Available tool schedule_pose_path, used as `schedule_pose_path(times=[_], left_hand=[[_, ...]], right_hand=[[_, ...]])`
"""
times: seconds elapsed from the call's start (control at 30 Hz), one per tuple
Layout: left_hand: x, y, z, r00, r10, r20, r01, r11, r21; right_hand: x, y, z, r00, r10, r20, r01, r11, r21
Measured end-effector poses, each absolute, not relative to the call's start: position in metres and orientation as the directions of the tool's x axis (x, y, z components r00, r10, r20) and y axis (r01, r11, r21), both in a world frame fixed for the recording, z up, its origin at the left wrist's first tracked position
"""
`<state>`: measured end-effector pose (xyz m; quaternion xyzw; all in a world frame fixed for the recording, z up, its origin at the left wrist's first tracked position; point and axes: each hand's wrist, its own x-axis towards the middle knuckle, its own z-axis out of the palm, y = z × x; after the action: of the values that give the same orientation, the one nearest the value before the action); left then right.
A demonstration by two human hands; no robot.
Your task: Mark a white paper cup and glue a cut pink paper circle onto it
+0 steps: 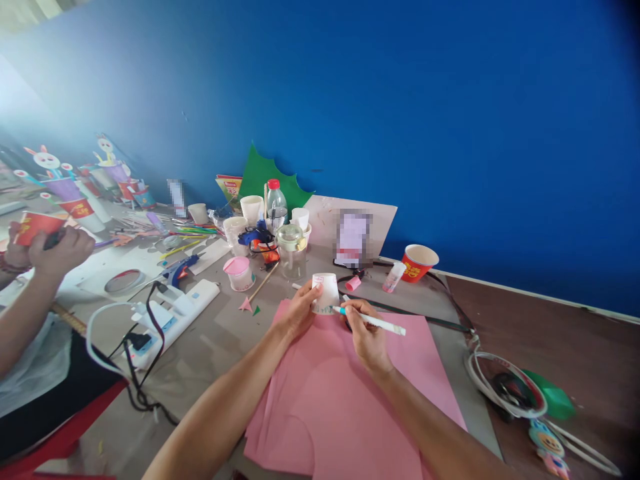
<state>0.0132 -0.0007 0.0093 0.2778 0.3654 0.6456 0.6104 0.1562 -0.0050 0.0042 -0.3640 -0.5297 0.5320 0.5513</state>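
Observation:
My left hand [301,308] is closed around the side of a small white paper cup [327,291], which carries pink marks near one end and blue-green marks along the other. In my right hand [369,331] is a white marker [380,323] with a blue tip end, its point at the marked edge of the cup. Both hands are over a stack of pink paper [345,400]. A small dark item beneath my right fingers is mostly hidden.
To the left lie a white power strip [200,293], its cables and a blue glue gun [180,270]. A glass jar [292,257], a plastic bottle [277,207] and a red paper cup [420,265] stand behind. At far left, another person's hands [60,250] hold a red cup.

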Motion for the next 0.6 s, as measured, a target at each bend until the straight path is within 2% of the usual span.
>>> schedule_pose_path(times=[0.27, 0.6], left_hand=[[0.0119, 0.0001, 0.0074, -0.104, 0.989, -0.100, -0.600, 0.018, 0.800], [0.0128, -0.0001, 0.0094, -0.111, 0.987, -0.116, -0.608, 0.025, 0.794]], right_hand=[[0.1563, -0.0041, 0.0045, -0.122, 0.986, 0.117, -0.270, 0.080, -0.959], [0.1593, -0.0056, 0.0083, -0.165, 0.960, 0.226, -0.190, 0.194, -0.962]])
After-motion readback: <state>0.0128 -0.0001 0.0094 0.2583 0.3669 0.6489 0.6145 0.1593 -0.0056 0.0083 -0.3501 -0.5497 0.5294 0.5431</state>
